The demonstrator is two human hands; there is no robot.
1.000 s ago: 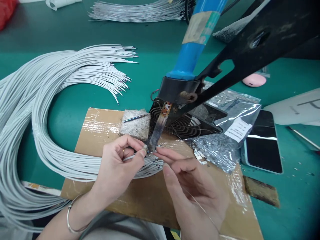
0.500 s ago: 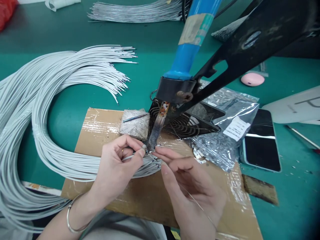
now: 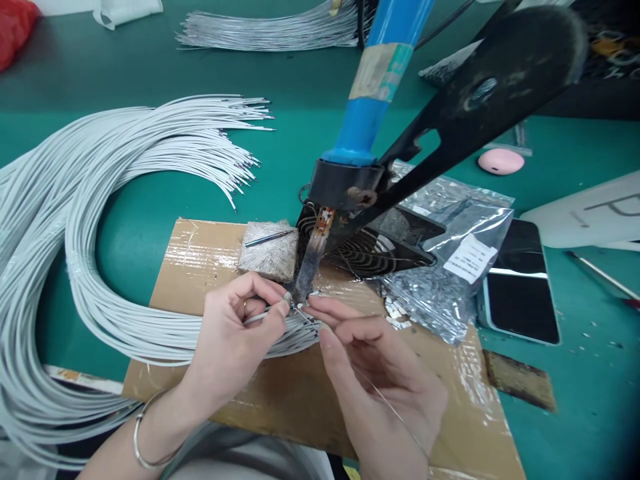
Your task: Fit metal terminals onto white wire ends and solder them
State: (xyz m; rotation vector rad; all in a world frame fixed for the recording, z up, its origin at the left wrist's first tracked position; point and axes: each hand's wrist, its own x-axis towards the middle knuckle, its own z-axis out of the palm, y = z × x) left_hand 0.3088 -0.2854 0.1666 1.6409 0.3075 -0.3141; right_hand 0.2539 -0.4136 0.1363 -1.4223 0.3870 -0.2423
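My left hand (image 3: 235, 333) pinches the end of a thin white wire (image 3: 263, 316) between thumb and forefinger, right at the tip of a soldering iron (image 3: 310, 267). The iron has a blue handle (image 3: 373, 87) and hangs tilted in a black stand (image 3: 450, 127). My right hand (image 3: 380, 373) holds a fine strand of solder wire (image 3: 390, 410), its fingertips almost touching the iron's tip from the right. Both hands rest over a taped cardboard sheet (image 3: 200, 257).
A big looped bundle of white wires (image 3: 100, 200) fills the left of the green table. A grey cleaning pad (image 3: 270, 257), a black fan grille (image 3: 370, 250), a silvery bag (image 3: 450, 273), a phone (image 3: 523, 287) and a pink object (image 3: 501, 161) lie around. Another wire bundle (image 3: 270, 30) lies far back.
The view has shifted slightly; both hands stay at the iron's tip with only tiny finger movements.
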